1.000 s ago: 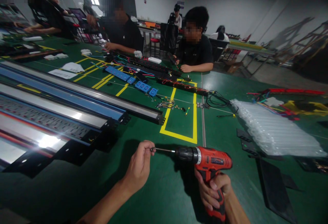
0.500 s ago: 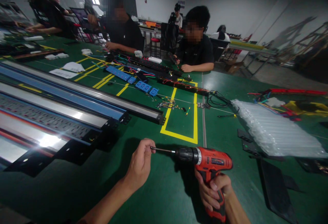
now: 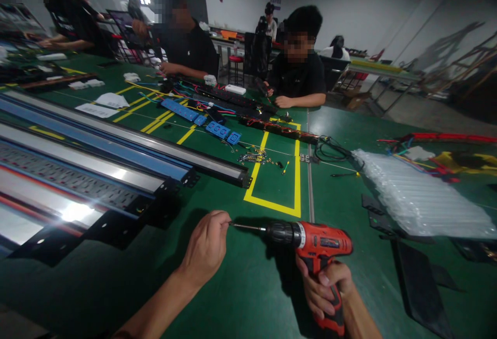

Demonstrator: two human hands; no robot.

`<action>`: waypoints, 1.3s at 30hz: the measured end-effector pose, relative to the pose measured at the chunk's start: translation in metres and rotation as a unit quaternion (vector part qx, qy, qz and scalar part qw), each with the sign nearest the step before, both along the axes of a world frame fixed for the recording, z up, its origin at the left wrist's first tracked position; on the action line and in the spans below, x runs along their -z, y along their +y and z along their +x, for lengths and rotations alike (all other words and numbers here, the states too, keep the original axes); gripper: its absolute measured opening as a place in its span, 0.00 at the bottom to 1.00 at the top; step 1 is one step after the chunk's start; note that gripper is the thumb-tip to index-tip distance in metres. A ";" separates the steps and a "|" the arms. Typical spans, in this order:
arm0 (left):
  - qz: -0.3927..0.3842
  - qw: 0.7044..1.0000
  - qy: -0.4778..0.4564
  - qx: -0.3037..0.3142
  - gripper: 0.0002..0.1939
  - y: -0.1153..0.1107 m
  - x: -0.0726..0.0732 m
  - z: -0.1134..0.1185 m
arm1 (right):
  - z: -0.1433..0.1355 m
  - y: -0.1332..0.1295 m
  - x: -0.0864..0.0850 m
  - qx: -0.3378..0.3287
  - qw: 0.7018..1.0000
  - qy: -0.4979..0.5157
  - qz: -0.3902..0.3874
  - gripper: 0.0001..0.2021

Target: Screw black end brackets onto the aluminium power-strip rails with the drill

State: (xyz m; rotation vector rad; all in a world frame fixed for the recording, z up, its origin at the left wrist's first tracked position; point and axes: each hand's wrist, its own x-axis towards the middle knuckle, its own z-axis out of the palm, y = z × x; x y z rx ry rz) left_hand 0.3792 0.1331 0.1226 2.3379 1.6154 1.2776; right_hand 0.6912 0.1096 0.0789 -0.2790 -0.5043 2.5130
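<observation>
My right hand (image 3: 321, 288) is wrapped round the handle of a red and black cordless drill (image 3: 329, 241), which points left above the green table. A long thin driver bit (image 3: 249, 227) sticks out of its chuck. At the tip of the bit, my left hand (image 3: 206, 246) has thumb and fingers pinched together. Whatever lies between those fingertips is too small and hidden to name. Beyond both hands, a heap of small screws and metal parts (image 3: 254, 157) lies across the yellow tape outline (image 3: 298, 183).
Long metal and blue rails (image 3: 128, 147) with black end brackets cover the left side. Blue socket strips (image 3: 182, 111) and wired black bars (image 3: 279, 131) lie farther back. Bubble wrap (image 3: 419, 194) and black plates (image 3: 417, 282) are at right. Co-workers sit across the table.
My left fingertips have drawn slightly left, and more of the bit's tip shows. The drill stays nearly in place in my right hand.
</observation>
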 end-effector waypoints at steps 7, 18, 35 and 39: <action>0.000 1.000 -0.011 -0.004 0.06 0.001 -0.001 0.002 | -0.002 -0.001 -0.001 0.016 1.000 0.019 -0.010 0.12; 0.046 0.996 0.073 0.003 0.08 0.004 -0.004 -0.002 | -0.003 0.001 -0.002 0.005 1.000 0.026 -0.012 0.11; -0.219 0.933 -0.176 0.225 0.32 0.035 -0.014 -0.015 | -0.001 0.005 -0.006 0.069 0.997 0.001 -0.015 0.12; -0.146 0.971 -0.032 0.187 0.39 0.075 -0.022 -0.036 | 0.001 0.012 -0.013 0.113 0.992 -0.049 -0.023 0.12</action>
